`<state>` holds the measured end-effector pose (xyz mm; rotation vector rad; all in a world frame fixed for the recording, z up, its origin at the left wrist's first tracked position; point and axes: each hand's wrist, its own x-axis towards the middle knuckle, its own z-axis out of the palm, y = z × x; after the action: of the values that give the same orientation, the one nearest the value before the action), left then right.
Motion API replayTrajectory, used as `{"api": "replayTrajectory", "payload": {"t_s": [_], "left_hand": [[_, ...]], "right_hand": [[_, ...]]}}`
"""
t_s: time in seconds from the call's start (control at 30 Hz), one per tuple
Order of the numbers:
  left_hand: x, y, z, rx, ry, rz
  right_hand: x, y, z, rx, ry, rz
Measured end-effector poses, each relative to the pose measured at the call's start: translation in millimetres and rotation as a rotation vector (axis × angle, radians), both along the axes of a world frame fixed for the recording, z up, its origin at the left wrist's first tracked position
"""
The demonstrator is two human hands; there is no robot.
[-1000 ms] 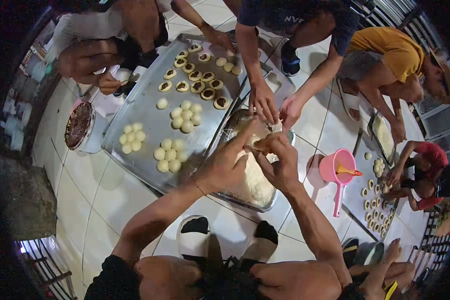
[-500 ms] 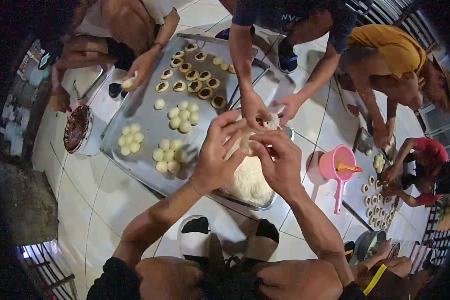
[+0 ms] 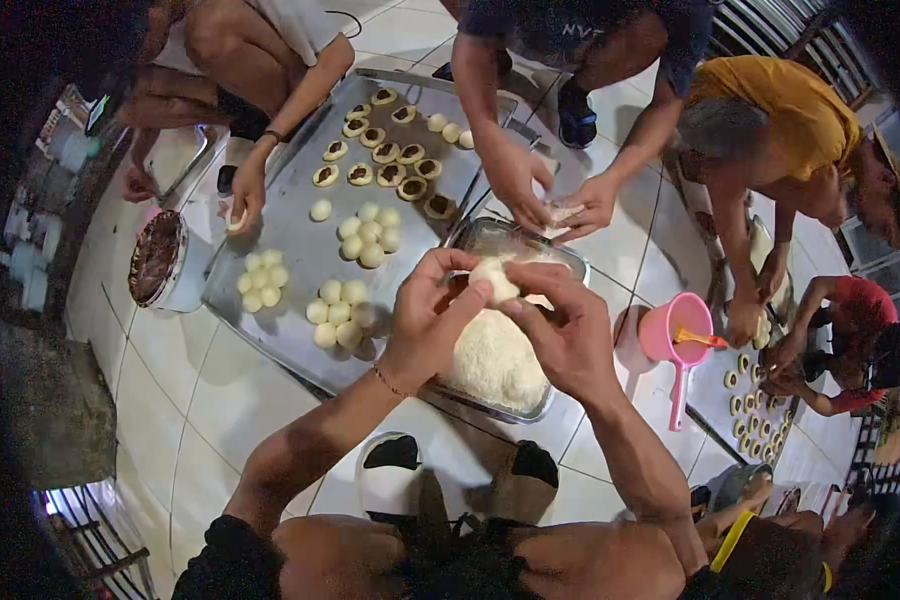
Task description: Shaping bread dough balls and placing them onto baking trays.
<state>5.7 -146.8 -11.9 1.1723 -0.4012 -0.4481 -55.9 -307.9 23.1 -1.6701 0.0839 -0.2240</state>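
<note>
Between my left hand [image 3: 425, 320] and my right hand [image 3: 568, 335] is a small lump of pale dough [image 3: 494, 282]. Both hands are closed on it, thumbs and fingers pressing from either side. Just below them sits a metal pan [image 3: 528, 412] with a big, rough-surfaced mound of pale dough [image 3: 495, 365]. Left of my hands, a large metal tray [image 3: 280, 215] bears clusters of smooth dough balls [image 3: 370, 235] and, farther back, several flattened rounds with dark filling [image 3: 385, 153].
Opposite, a co-worker's hands [image 3: 560, 205] work pale dough beyond the pan. Another co-worker's hand [image 3: 247, 198] holds a piece at the tray's left edge, near a tub of dark filling [image 3: 158, 258]. Right stands a pink dipper [image 3: 660, 330]; beyond, people work at another tray [image 3: 720, 405].
My left fingers, spread before, have closed in on the dough lump. The opposite co-worker's hands have shifted, and the co-worker at left has lowered a hand toward the tray's edge.
</note>
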Motion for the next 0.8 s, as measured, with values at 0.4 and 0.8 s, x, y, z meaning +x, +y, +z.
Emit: {"api": "replayTrajectory", "payload": {"t_s": [0.4,0.8], "left_hand": [[-0.5,0.2,1.4,-0.183,0.399,-0.178],[38.7,64.4,-38.8,0.005,0.613,0.257]], "right_hand": [[9.6,8.3,-4.1,-0.237,-0.151,0.021],[12.2,21.3,-32.5,-0.426,-0.145,0.155]]}}
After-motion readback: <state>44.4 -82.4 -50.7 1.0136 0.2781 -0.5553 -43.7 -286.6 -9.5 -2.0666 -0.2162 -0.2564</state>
